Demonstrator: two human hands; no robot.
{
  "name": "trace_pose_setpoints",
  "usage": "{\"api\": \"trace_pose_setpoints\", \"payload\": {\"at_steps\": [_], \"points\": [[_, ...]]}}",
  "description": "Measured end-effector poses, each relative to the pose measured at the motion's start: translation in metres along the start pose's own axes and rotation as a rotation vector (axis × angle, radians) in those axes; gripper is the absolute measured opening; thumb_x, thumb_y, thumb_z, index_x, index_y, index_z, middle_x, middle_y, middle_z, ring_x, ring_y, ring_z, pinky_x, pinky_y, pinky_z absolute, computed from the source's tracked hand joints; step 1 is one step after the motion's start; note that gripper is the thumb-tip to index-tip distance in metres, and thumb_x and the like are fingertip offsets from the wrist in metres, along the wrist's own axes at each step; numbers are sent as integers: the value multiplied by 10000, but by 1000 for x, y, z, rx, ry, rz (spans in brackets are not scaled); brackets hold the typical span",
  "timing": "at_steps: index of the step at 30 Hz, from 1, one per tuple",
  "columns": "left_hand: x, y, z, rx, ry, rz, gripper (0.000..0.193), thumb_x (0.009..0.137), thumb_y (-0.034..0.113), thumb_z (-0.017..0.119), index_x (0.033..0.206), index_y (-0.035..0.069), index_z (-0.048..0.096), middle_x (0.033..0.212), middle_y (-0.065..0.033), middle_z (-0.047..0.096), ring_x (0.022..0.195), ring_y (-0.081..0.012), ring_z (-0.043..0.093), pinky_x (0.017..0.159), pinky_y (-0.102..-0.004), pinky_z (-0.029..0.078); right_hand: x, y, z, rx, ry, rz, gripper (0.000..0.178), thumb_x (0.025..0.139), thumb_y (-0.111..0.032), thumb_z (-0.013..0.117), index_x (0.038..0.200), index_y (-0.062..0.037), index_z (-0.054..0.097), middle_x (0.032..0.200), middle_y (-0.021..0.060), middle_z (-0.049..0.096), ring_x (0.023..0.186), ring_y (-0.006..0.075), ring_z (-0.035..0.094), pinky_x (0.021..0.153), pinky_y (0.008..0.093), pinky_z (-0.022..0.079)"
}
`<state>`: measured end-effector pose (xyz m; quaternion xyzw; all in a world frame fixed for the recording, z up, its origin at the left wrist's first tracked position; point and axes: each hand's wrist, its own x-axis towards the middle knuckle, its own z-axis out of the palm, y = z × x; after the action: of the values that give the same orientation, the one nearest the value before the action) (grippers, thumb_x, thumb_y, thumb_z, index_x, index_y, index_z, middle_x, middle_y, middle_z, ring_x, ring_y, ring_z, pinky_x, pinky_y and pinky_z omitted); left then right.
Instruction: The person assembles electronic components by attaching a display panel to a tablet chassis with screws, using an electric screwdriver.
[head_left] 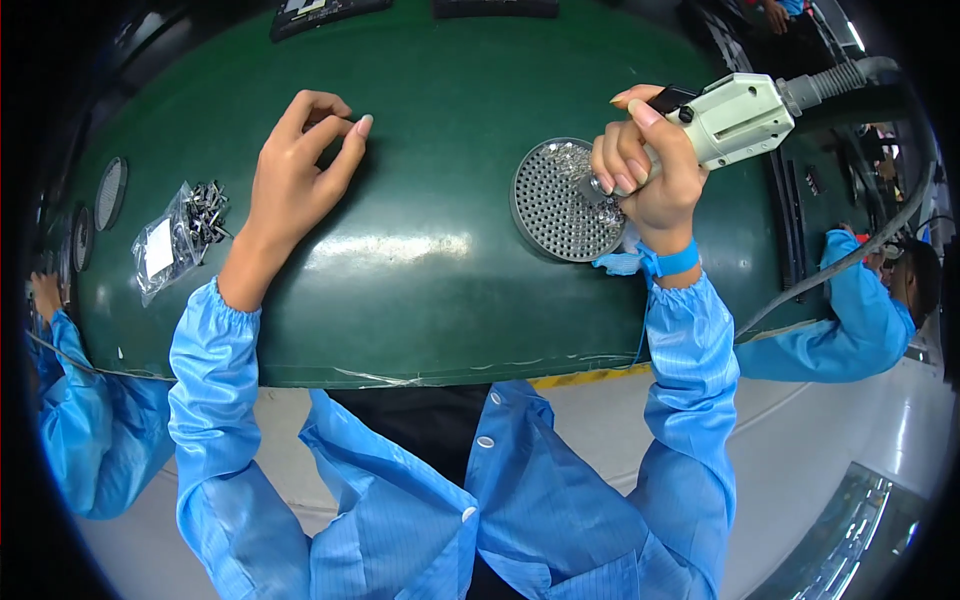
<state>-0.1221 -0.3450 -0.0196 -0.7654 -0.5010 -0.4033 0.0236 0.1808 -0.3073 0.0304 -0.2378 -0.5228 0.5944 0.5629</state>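
Observation:
My right hand point(655, 165) is wrapped round a pale electric screwdriver point(735, 120) with a ribbed grey cable sleeve. The metal nose of the screwdriver points down and left, over a round grey tray full of holes point(550, 205). Small shiny metal pieces, apparently screws point(605, 215), lie in and on that tray, mostly along its right side. Above the green tabletop, my left hand point(310, 150) has its fingers curled and the thumb brought close to the index fingertip. Whatever may be between those tips is too small to make out. A blue wrist strap point(675, 262) circles my right wrist.
Left on the green table point(430, 190) lies a clear plastic bag point(168, 245) with small dark metal parts spilling out. Round perforated discs point(111, 193) stand farther left. Black parts point(495, 8) lie at the far edge. Co-workers' blue sleeves point(845, 345) show at both sides; a grey cable point(850, 262) hangs right.

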Motion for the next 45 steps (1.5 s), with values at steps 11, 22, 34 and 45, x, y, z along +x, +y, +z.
{"api": "trace_pose_setpoints", "payload": {"at_steps": [11, 22, 34, 45], "points": [[0, 1, 1, -47, -23, -20, 142, 860, 98, 685, 835, -40, 658, 918, -98, 600, 752, -212, 623, 654, -298, 493, -4, -1, 0, -148, -25, -23, 221, 924, -134, 451, 995, 50, 551, 480, -18, 327, 390, 93, 330, 408, 282, 335], [1, -2, 3, -41, -1, -11, 137, 849, 127, 693, 846, -9, 679, 926, -87, 617, 734, -219, 633, 615, -304, 498, -1, -1, 3, -146, -28, -26, 239, 933, -170, 473, 977, 52, 550, 483, -19, 325, 391, 93, 332, 413, 280, 340], [26, -6, 9, -206, 67, -260, 207, 894, 155, 632, 1051, 24, 669, 934, -119, 625, 707, -193, 633, 630, -306, 510, -6, -11, 11, -79, -8, 3, 353, 902, -103, 564, 1175, 117, 524, 504, 14, 411, 398, 102, 397, 415, 263, 384], [190, -130, 82, 406, -219, -708, 901, 672, 845, 548, 990, 22, 729, 1010, -224, 689, 1064, -365, 627, 919, -399, 483, 9, -18, 24, -29, -32, -30, 320, 886, -91, 570, 1114, 133, 561, 494, 1, 403, 393, 96, 405, 398, 262, 379]]}}
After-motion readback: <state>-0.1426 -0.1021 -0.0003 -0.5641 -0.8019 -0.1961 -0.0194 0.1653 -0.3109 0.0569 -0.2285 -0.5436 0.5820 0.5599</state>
